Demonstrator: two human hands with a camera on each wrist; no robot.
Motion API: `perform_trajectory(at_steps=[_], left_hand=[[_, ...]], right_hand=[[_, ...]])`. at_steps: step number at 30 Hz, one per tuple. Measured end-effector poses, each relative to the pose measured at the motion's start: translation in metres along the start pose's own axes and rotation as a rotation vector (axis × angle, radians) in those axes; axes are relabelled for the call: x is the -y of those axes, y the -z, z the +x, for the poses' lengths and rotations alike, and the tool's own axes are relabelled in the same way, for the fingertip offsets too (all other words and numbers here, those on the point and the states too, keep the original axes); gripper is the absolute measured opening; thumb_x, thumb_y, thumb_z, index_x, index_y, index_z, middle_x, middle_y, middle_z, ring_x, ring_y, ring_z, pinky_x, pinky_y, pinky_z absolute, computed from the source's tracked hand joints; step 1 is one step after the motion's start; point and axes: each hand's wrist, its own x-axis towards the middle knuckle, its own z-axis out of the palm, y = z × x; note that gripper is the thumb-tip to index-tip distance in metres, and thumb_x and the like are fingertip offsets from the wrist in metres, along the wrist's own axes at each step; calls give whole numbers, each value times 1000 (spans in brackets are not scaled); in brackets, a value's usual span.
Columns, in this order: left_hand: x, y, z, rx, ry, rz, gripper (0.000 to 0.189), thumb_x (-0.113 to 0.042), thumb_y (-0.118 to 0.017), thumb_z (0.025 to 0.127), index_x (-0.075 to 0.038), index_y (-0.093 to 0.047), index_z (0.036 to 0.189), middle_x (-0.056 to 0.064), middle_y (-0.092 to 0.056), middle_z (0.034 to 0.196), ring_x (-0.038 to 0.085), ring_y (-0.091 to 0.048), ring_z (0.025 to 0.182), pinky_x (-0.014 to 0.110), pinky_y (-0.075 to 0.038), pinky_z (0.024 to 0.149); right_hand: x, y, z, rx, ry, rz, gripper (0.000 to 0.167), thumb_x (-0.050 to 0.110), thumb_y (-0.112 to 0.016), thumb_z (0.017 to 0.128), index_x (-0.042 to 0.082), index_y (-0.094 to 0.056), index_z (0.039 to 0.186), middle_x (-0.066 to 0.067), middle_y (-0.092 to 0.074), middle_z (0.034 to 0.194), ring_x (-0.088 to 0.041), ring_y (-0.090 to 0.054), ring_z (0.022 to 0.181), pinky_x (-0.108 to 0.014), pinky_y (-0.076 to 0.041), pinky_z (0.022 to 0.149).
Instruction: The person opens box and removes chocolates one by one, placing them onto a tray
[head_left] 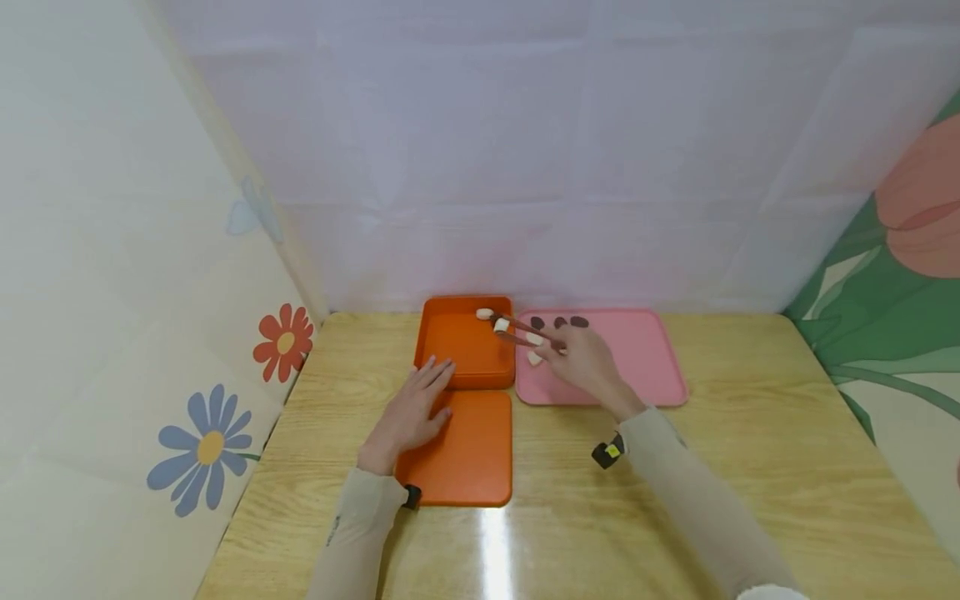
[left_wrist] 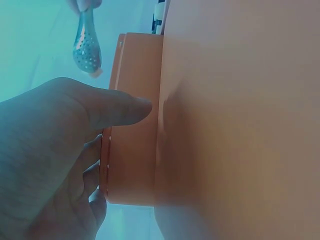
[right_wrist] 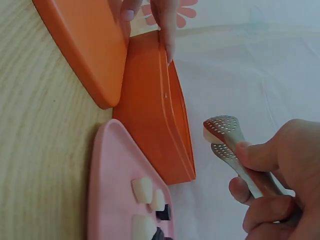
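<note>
My right hand (head_left: 587, 360) grips metal tongs (right_wrist: 257, 175) with perforated tips. Between those tips is a small white piece (right_wrist: 210, 136), held above the open orange box (head_left: 459, 337). Another white piece (head_left: 484, 314) shows near the box's back right corner. My left hand (head_left: 408, 414) lies at the box's front left corner, fingers extended onto the rim and thumb over the orange lid (head_left: 480, 454). In the left wrist view the thumb (left_wrist: 125, 110) lies in front of the box's wall.
Right of the box, a pink tray (head_left: 637, 358) carries a few white pieces (right_wrist: 142, 190) and several dark pieces (head_left: 579, 322). The lid lies in front of the box on the wooden table (head_left: 570, 492). A pale cloth wall (head_left: 525, 167) stands close behind.
</note>
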Motion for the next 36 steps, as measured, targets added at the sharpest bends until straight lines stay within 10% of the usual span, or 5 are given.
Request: perform_trajectory(at_steps=[17, 36], left_hand=[[-2, 2, -1, -11, -15, -8, 77, -11, -76, 99, 2, -37, 164, 21, -36, 171, 45, -25, 162, 65, -19, 130], [-4, 3, 0, -2, -3, -10, 78, -11, -76, 99, 1, -36, 165, 20, -35, 172, 45, -25, 162, 65, -18, 131]], right_hand=[[-37, -16, -38, -68, 25, 336, 35, 25, -78, 99, 13, -78, 132, -2, -61, 78, -14, -46, 61, -23, -39, 49], [-65, -24, -68, -91, -6, 264, 33, 16, -81, 95, 12, -79, 128, 2, -63, 78, -12, -49, 62, -24, -44, 54]])
